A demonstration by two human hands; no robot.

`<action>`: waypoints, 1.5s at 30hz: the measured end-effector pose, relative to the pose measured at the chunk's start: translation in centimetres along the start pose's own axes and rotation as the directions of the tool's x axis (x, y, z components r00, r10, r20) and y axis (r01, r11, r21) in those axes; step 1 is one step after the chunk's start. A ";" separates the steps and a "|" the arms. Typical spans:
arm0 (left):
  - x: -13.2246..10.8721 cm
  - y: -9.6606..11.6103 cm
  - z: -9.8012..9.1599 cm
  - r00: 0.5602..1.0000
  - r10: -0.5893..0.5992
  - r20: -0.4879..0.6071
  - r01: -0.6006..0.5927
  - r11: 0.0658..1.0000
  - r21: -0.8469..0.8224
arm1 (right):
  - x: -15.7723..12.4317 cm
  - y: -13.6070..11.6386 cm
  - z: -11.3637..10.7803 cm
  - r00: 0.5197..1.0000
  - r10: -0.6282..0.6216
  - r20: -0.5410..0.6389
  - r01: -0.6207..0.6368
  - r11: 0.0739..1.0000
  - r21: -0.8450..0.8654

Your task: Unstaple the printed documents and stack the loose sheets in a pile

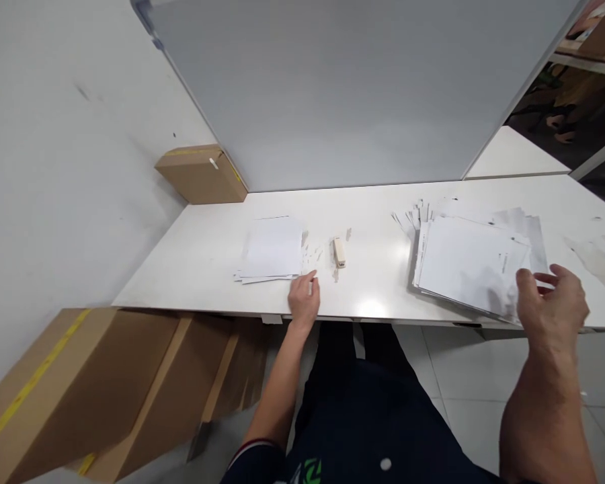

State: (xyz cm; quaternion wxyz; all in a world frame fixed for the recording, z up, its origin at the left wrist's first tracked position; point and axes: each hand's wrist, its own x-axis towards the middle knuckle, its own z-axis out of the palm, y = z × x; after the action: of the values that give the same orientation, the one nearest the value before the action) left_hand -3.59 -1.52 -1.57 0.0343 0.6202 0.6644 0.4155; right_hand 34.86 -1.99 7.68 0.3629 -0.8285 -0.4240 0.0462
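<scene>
My left hand (304, 297) rests at the near right corner of a small stack of white paper (272, 249), its fingers slightly apart and nothing visible in them. To the right of that stack lies a small cream-coloured block (339, 253), perhaps a mini stapler; its details are too small to be sure. My right hand (554, 302) is at the near right corner of a larger, uneven pile of printed sheets (468, 259). Its thumb and fingers are curved and spread apart, with the thumb over the pile's edge. Whether the thumb touches the top sheet I cannot tell.
The white table (373, 296) runs along a grey-white board (343, 94). A flat cardboard box (206, 176) leans at the back left corner. Large cardboard boxes (81, 383) stand below the left edge. Shelving (585, 64) is at the far right.
</scene>
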 end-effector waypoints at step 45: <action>-4.5 2.8 -7.8 0.620 -0.444 0.646 0.639 -0.191 -0.745 | -16.7 -7.7 11.6 0.214 -0.433 0.876 -0.758 0.492 0.428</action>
State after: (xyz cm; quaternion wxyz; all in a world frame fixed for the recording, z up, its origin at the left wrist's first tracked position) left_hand -4.75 -9.67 3.08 0.6482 0.1161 0.4165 0.6268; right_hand 14.59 -4.83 0.26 0.3575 -0.3565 -0.3475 0.7902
